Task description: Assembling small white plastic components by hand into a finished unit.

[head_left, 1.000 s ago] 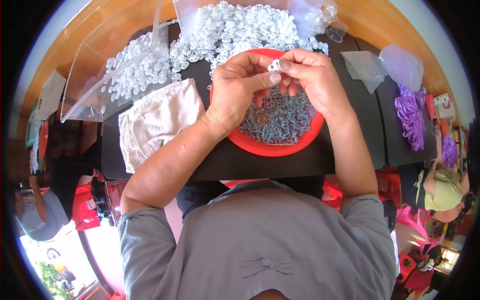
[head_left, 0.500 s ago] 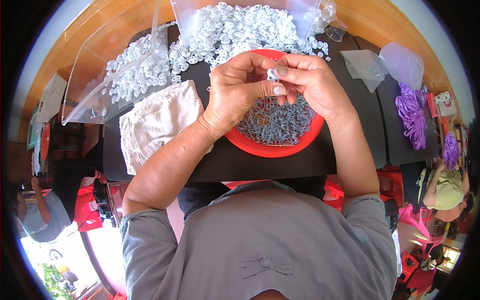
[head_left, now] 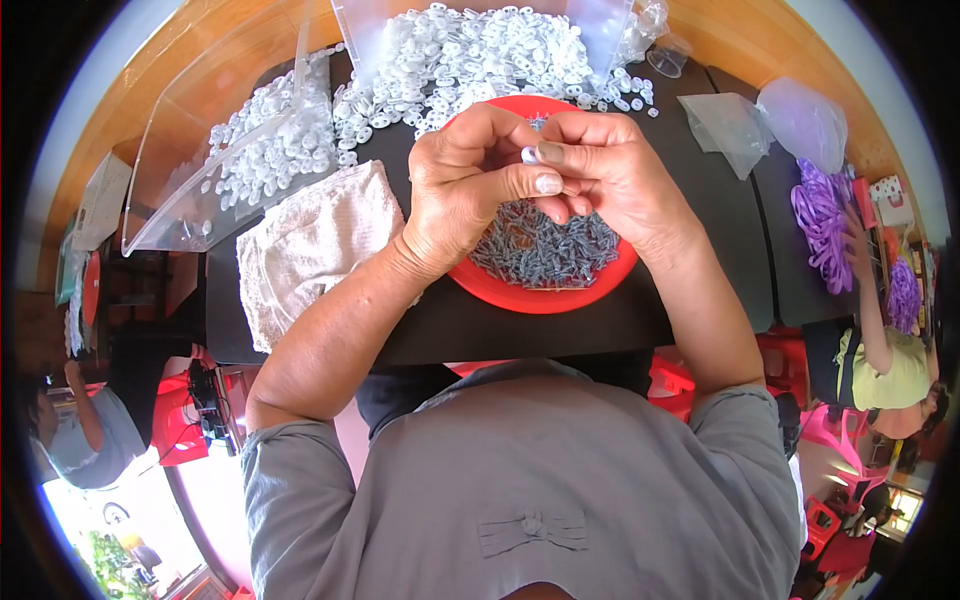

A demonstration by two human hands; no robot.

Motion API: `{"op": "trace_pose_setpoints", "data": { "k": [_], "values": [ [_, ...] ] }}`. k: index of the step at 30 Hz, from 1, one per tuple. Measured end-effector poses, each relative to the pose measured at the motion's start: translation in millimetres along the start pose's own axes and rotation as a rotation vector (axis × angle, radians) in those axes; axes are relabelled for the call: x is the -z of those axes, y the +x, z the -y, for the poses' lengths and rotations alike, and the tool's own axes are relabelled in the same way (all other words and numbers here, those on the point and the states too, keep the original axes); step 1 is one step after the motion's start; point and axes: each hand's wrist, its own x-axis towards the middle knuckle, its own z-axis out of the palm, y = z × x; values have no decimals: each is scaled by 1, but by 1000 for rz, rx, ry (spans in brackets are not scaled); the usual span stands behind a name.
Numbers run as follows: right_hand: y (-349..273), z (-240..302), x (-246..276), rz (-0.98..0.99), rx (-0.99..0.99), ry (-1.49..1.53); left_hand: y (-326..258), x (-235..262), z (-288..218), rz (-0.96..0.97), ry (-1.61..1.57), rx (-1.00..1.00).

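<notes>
Above a red bowl (head_left: 545,303), my two hands meet with their fingertips together. My left hand (head_left: 462,175) is closed, its thumb and forefinger pinching around a small white plastic piece (head_left: 528,155). My right hand (head_left: 620,170) is closed too, with its thumb and fingers pressed at the same piece. Most of the piece is hidden by the fingers, and whether a screw is also between them cannot be seen. Below, the bowl holds many small grey screw-like parts (head_left: 545,245). A heap of white oval pieces with holes (head_left: 480,50) lies beyond the hands.
A tilted clear plastic bin (head_left: 150,215) with more white pieces stands at the left. Beside it lies a folded cream cloth (head_left: 315,235). Clear bags (head_left: 735,135) and purple strips (head_left: 825,225) are at the right, where a co-worker's hand (head_left: 858,245) reaches in.
The white piece is turned and more covered, as my fingers have drawn closer around it. At the right, a co-worker's arm has stretched up to the purple strips.
</notes>
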Motion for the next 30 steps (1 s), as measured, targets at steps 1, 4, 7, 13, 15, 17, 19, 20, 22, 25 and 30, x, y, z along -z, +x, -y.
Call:
{"op": "trace_pose_setpoints", "data": {
  "k": [1, 4, 7, 13, 15, 17, 19, 20, 22, 25, 30],
  "values": [
    [1, -2, 0, 15, 2, 42, 0, 0, -1, 0, 1, 1],
    [1, -5, -2, 26, 1, 125, 0, 0, -3, -24, 6, 23],
    [3, -9, -1, 43, 12, 194, 2, 1, -3, -38, -1, 43],
    [4, -12, -1, 25, 19, 199, 5, 5, 1, -43, 26, 40],
    [3, -11, -2, 30, 19, 195, 4, 6, 4, -46, 49, 40],
    [1, -6, -5, -15, 43, 142, 4, 6, 6, -40, 44, 20],
    [3, -1, -7, -108, 102, -4, 5, 2, 5, -30, 38, -1],
    [4, 1, -8, -206, 156, -145, 6, -2, 4, -67, 28, 2],
    [6, -1, -8, -253, 188, -176, 6, -5, 6, -175, 87, 6],
    [7, -6, -5, -320, 215, -210, 6, 0, 8, -259, 237, 142],
    [9, -7, -2, -368, 204, -233, 8, 3, 10, -240, 209, 224]
  ]
}}
